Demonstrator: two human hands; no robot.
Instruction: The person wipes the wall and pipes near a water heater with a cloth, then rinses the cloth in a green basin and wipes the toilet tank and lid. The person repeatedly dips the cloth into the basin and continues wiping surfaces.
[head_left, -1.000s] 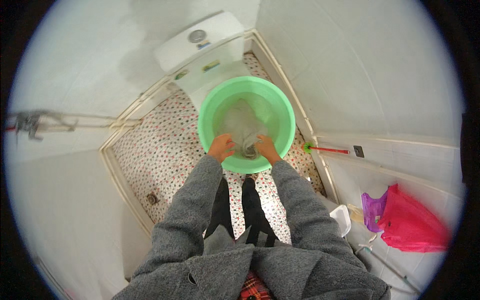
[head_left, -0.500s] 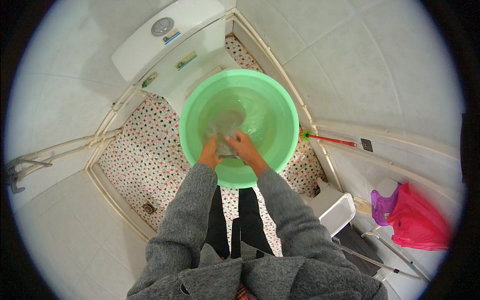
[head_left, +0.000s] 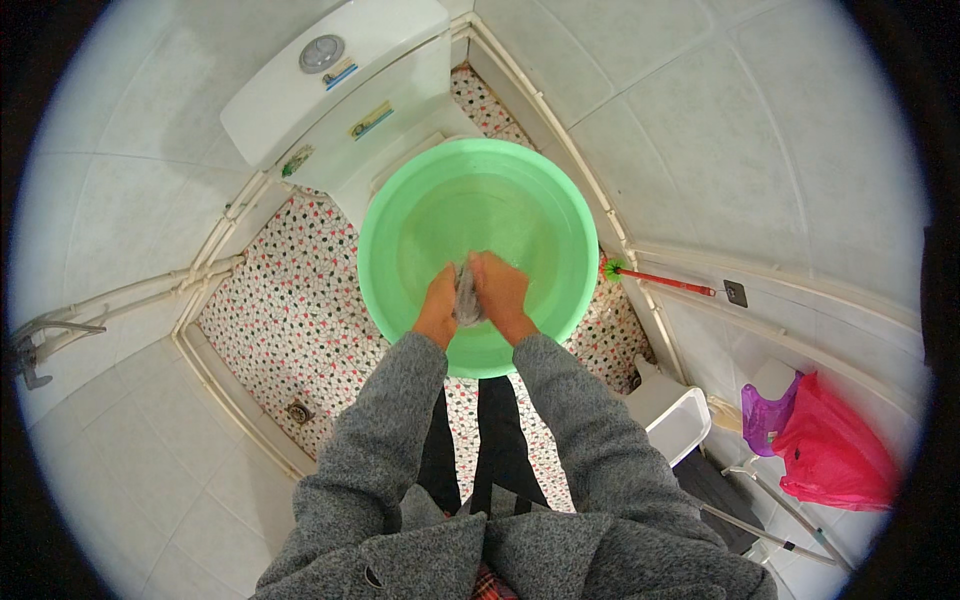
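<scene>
A large light green basin (head_left: 582, 235) holding water stands in front of my legs. Over its near half, a grey cloth (head_left: 466, 297) is bunched into a narrow bundle between my two hands. My left hand (head_left: 437, 308) is closed on the bundle's left side. On the opposite side my right hand (head_left: 503, 292) grips it, fingers curled round the top. Part of the cloth is hidden by the fingers.
Behind the basin stands a white toilet (head_left: 345, 90). A red-handled brush (head_left: 665, 281) hangs on the right wall. Near it are a white bin-like container (head_left: 680, 425), a purple holder (head_left: 768, 410) and a pink plastic bag (head_left: 835, 445). A floor drain (head_left: 298, 411) lies at left.
The cloth was spread loosely in the water and is now gathered into a tight bundle. My hands have drawn closer together around it, and the water looks calmer.
</scene>
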